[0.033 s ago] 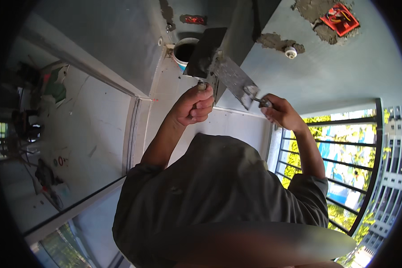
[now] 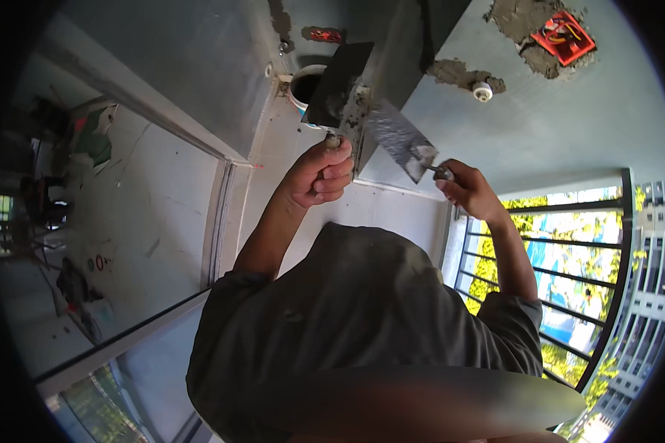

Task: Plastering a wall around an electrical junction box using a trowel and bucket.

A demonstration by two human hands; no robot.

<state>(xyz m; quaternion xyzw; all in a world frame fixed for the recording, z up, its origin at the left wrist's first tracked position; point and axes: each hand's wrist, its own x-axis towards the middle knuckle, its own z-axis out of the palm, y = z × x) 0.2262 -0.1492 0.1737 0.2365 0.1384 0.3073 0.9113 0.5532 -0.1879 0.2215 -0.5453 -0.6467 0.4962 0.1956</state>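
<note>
My left hand [image 2: 319, 174] is closed round the short handle of a dark, flat rectangular plate, a mortar hawk [image 2: 341, 83], tilted up in front of the wall corner. Some grey mortar smears its lower part. My right hand [image 2: 467, 190] grips the handle of a steel plastering trowel [image 2: 402, 139]. A lump of mortar [image 2: 424, 153] sits on the trowel near its handle, and the blade is blurred by motion. Between hawk and trowel shows a mortar-spattered strip [image 2: 355, 114] at the wall corner, with a gap to the trowel's far end.
Behind the hawk stands a white bucket [image 2: 297, 90]. A red electrical box [image 2: 563, 37] set in rough mortar and a white pipe fitting [image 2: 482, 91] are on the right wall. A barred window [image 2: 569, 238] lies right; a glass panel [image 2: 152, 214] stands left.
The trowel in my right hand has shifted slightly to the right, away from the hawk. My left hand has barely moved.
</note>
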